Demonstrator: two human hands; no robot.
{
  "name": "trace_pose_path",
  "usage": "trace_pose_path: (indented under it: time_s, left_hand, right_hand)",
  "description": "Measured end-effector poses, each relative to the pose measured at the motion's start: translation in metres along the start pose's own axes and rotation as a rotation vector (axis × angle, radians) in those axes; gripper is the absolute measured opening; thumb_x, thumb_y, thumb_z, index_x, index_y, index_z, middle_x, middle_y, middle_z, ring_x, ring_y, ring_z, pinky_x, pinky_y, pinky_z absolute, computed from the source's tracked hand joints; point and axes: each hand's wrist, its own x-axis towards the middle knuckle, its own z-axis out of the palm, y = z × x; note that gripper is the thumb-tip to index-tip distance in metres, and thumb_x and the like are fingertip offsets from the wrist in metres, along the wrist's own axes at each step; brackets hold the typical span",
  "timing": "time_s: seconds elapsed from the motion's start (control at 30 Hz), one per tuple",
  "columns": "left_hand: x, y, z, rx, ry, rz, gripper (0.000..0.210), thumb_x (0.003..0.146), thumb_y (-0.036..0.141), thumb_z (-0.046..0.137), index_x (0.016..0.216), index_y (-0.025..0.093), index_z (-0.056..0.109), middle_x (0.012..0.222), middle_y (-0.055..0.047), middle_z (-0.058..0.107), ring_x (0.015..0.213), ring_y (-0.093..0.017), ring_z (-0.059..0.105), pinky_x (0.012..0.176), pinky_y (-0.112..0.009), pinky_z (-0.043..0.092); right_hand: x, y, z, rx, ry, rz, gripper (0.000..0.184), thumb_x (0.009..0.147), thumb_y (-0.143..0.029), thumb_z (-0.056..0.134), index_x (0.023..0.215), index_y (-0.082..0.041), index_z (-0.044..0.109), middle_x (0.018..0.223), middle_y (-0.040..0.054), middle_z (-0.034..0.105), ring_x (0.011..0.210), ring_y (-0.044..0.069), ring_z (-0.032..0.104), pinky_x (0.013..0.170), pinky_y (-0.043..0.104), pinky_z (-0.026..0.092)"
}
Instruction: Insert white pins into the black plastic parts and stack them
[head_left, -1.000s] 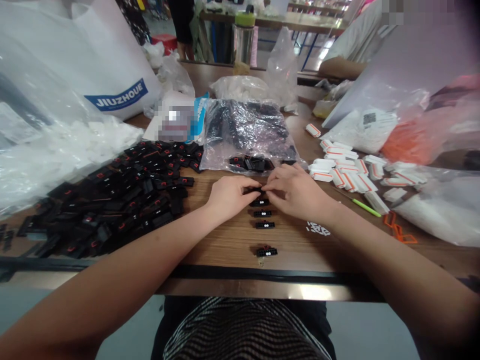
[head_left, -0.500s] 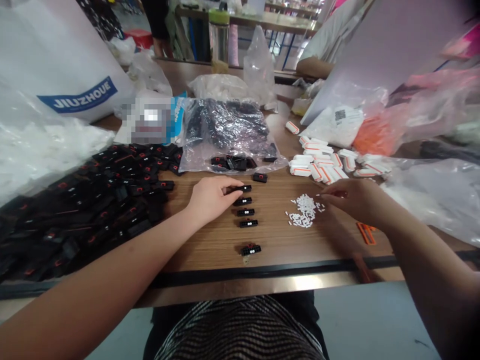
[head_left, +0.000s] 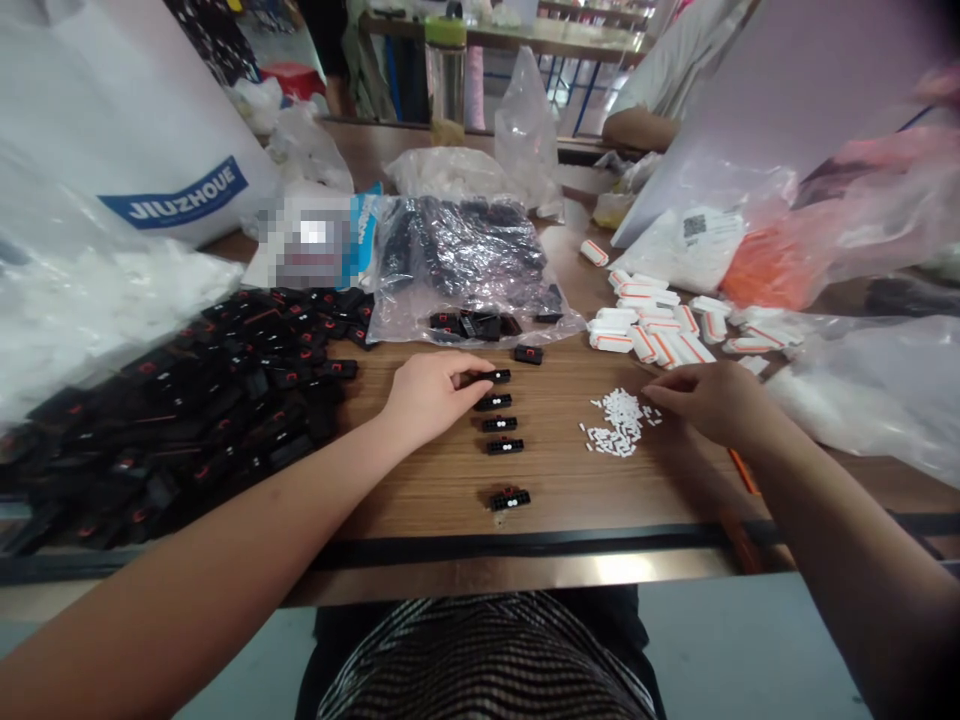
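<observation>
Worktable (head_left: 420, 480): brn wood grain, blk strip (head_left: 450, 548) along near edge. Row of connector housings (head_left: 500, 424) back from near edge: blk w/ red bits, wht dots. Housing pile (head_left: 225, 400), left edge: blk w/ red bits. Tiny pegs (head_left: 621, 415): plain wht. Blocks (head_left: 664, 348) toward right edge: wht w/ orange stripes. Big bag (head_left: 195, 130), far-left corner: wht, blue band, wht lettering. Bottle (head_left: 447, 90) nr far edge: lime-grn lid. Wearer's top (head_left: 487, 665): blk-&-wht check.

I've drawn the right hand (head_left: 709, 402) away from the left hand (head_left: 431, 397) to the white pins (head_left: 621, 408), bringing into view a loose black connector (head_left: 528, 355) just beyond the left hand.
</observation>
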Motion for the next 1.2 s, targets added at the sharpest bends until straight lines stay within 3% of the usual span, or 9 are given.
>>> trace_pose_path:
  time_s: [0.1,0.17,0.33,0.47,0.6,0.83,1.03,1.2]
  left_hand:
    - [0.0,0.0,0.0,-0.002,-0.004,-0.017,0.024,0.083,0.038,0.069,0.103,0.029,0.078,0.067,0.001,0.066,0.062,-0.015,0.057,0.061,-0.028,0.039]
    - [0.0,0.001,0.001,-0.025,0.0,-0.037,0.021,0.081,0.037,0.071,0.099,0.027,0.077,0.065,0.002,0.064,0.061,-0.014,0.057,0.06,-0.028,0.039]
    - [0.0,0.004,-0.001,-0.044,0.003,-0.057,0.015,0.08,0.034,0.072,0.093,0.026,0.075,0.063,0.004,0.063,0.059,-0.012,0.055,0.06,-0.026,0.038]
    - [-0.002,0.006,-0.003,-0.037,0.013,-0.021,0.013,0.081,0.031,0.073,0.092,0.026,0.076,0.069,0.004,0.068,0.062,-0.013,0.057,0.06,-0.025,0.038]
    - [-0.002,0.008,-0.005,-0.038,0.007,-0.019,0.012,0.08,0.028,0.073,0.092,0.027,0.076,0.073,0.004,0.07,0.063,-0.013,0.059,0.062,-0.025,0.04]
    - [-0.001,0.01,-0.007,-0.014,-0.003,-0.026,0.012,0.08,0.029,0.073,0.091,0.027,0.076,0.073,0.004,0.071,0.063,-0.013,0.059,0.059,-0.026,0.037]
    - [-0.001,0.01,-0.007,0.012,-0.012,-0.059,0.015,0.081,0.033,0.072,0.094,0.027,0.076,0.072,0.003,0.07,0.064,-0.015,0.059,0.058,-0.026,0.036]
    - [-0.001,0.011,-0.007,-0.012,-0.008,-0.051,0.015,0.079,0.031,0.073,0.093,0.027,0.076,0.069,0.004,0.068,0.061,-0.013,0.056,0.06,-0.026,0.036]
  right_hand:
    - [0.001,-0.011,-0.003,0.052,0.002,0.035,0.015,0.075,-0.031,0.071,0.073,-0.017,0.076,0.065,0.0058,0.071,0.064,0.019,0.061,0.065,0.034,0.042]
    - [-0.001,-0.031,-0.005,0.108,0.01,-0.048,0.018,0.076,-0.033,0.07,0.075,-0.017,0.076,0.065,0.0052,0.07,0.063,0.017,0.059,0.063,0.032,0.042]
    - [-0.006,-0.105,0.01,0.354,-0.092,-0.512,0.019,0.082,-0.037,0.065,0.08,-0.02,0.073,0.074,0.003,0.071,0.066,0.016,0.061,0.065,0.031,0.046]
    - [0.005,-0.146,0.032,0.27,-0.113,-0.838,0.013,0.085,-0.027,0.061,0.078,-0.021,0.07,0.085,0.004,0.07,0.085,0.019,0.063,0.083,0.037,0.049]
    - [0.015,-0.153,0.042,0.154,-0.095,-0.898,0.012,0.084,-0.023,0.061,0.078,-0.02,0.07,0.086,0.0062,0.069,0.088,0.022,0.061,0.085,0.04,0.048]
    - [0.015,-0.157,0.039,0.036,-0.105,-0.91,0.014,0.084,-0.023,0.059,0.079,-0.019,0.071,0.085,0.0065,0.069,0.087,0.023,0.06,0.084,0.039,0.046]
    - [0.003,-0.161,0.031,-0.225,-0.052,-1.035,0.023,0.089,-0.021,0.053,0.081,-0.02,0.074,0.088,0.008,0.07,0.088,0.024,0.057,0.082,0.04,0.039]
    - [-0.009,-0.161,0.031,-0.249,0.016,-1.072,0.024,0.091,-0.022,0.053,0.085,-0.019,0.076,0.09,0.0092,0.072,0.091,0.026,0.059,0.081,0.041,0.037]
